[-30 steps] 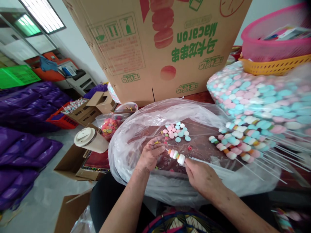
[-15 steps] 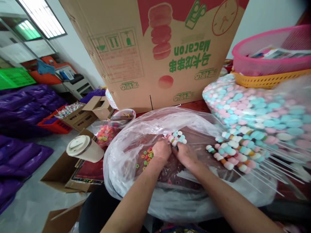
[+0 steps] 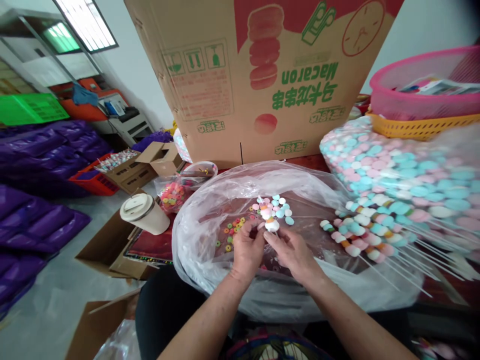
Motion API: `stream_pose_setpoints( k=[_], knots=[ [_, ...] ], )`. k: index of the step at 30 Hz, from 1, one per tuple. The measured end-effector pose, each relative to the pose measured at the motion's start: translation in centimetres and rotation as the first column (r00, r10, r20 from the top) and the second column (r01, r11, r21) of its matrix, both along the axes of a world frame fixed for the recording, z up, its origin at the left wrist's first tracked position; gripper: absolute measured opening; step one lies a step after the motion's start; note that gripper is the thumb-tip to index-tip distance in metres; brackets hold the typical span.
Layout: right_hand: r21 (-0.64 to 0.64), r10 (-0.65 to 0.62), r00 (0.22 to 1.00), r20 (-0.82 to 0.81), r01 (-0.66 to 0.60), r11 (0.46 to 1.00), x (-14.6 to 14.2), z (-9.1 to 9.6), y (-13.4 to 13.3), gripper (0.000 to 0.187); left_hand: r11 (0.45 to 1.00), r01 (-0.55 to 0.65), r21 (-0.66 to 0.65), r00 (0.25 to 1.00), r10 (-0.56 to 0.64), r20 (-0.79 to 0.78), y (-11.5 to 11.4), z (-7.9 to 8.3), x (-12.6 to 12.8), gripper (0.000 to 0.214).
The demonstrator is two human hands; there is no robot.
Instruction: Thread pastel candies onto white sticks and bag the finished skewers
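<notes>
Carton print: "Macaron" in green, upside down on the big cardboard box [image 3: 210,145], Chinese characters beside it, stacked macarons in red, a clock drawing and handling icons above.
Right grip: here the right hand [image 3: 294,250] has thumb and fingers closed on the stick of a skewer [image 3: 272,225], just below its lowest white piece.
Left grip: fingers curled in, the left hand [image 3: 249,245] is right up against the skewer; whether it pinches anything cannot be told, as the fingertips are partly hidden.
Skewer: up in front of the person, tip pointing away, over the clear plastic sheet [image 3: 195,270].
Sheet: spread on a reddish table [image 3: 315,161], it carries coloured rings [image 3: 228,232] on the left, pink, white and blue sweets [image 3: 281,207] beyond the hands, and a pile of filled skewers [image 3: 369,225] on the right.
Sweet bag: a bulging clear bag [image 3: 375,150] of pastel discs, with a yellow basket [image 3: 420,127] and a pink basket [image 3: 412,107] of packets stacked above.
Left side: a lidded cup [image 3: 153,220] near a bag of rings [image 3: 174,195].
Room: grey floor [image 3: 112,220], purple bundles [image 3: 37,220], green crate [image 3: 33,109], barred window [image 3: 92,22].
</notes>
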State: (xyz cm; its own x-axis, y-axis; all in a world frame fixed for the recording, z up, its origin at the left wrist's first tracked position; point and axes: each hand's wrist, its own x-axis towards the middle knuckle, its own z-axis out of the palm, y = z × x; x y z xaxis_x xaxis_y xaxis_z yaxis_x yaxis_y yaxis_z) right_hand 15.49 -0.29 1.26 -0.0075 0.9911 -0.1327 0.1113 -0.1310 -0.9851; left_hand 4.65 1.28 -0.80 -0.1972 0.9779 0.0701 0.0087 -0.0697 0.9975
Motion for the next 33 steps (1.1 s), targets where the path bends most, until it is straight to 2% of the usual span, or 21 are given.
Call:
stream_pose_setpoints(
  k=[3,6,8,10,16,18,20,22,23,24,26,29,33],
  knots=[
    [-0.057,-0.087,0.989,-0.121,0.081,0.995,0.2,0.4,-0.2,0.039,0.997,0.025,-0.076,0.998,-0.020,0.068,-0.1,0.4,-0.9,0.019],
    [-0.047,-0.046,0.979,-0.197,0.037,0.998,0.8,1.0,-0.4,0.038,0.978,0.085,-0.188,0.988,-0.059,0.142,0.1,1.0,-1.7,0.022],
    [0.012,0.013,0.988,-0.152,-0.011,1.000,0.9,1.4,-0.5,0.034,0.965,0.147,-0.217,0.976,-0.106,0.192,0.0,1.5,-1.7,0.025],
    [0.063,0.017,0.997,-0.080,-0.012,0.998,0.7,1.5,-0.4,0.030,0.955,0.210,-0.211,0.954,-0.153,0.257,-0.3,2.1,-1.3,0.028],
    [0.141,-0.096,0.995,0.001,0.095,0.985,0.0,0.1,0.3,0.025,0.922,0.367,-0.122,0.880,-0.302,0.366,-1.4,2.8,-1.2,0.030],
    [0.089,-0.106,0.994,-0.036,0.109,0.990,-0.2,-0.1,0.4,0.026,0.908,0.409,-0.096,0.859,-0.347,0.378,-1.4,2.4,-1.6,0.032],
    [-0.021,-0.073,0.988,-0.139,0.070,0.997,-0.1,0.3,0.2,0.030,0.898,0.427,-0.102,0.843,-0.355,0.403,-1.2,1.9,-2.0,0.033],
    [-0.116,-0.012,0.976,-0.218,-0.013,0.993,0.6,1.0,-0.2,0.036,0.903,0.405,-0.146,0.838,-0.302,0.455,-0.9,1.5,-2.4,0.033],
    [-0.130,0.029,0.980,-0.196,-0.055,0.990,1.1,1.3,-0.7,0.037,0.908,0.381,-0.173,0.837,-0.260,0.481,-0.7,1.3,-2.6,0.033],
    [-0.112,0.073,0.991,-0.115,-0.086,0.990,1.8,1.6,-1.2,0.036,0.915,0.351,-0.199,0.839,-0.213,0.501,-0.5,1.2,-2.7,0.034],
    [0.002,0.133,0.975,0.179,-0.136,0.991,3.3,1.9,-2.5,0.033,0.929,0.283,-0.238,0.852,-0.130,0.507,-0.2,1.1,-3.0,0.036],
    [0.156,0.130,0.822,0.555,-0.257,0.954,5.0,1.4,-4.3,0.033,0.955,0.191,-0.228,0.895,-0.073,0.441,0.2,0.8,-3.2,0.037],
    [0.177,0.068,0.636,0.769,-0.315,0.932,5.0,0.2,-5.3,0.031,0.987,0.098,-0.128,0.968,-0.065,0.243,0.3,-0.1,-3.3,0.028]
  ],
)
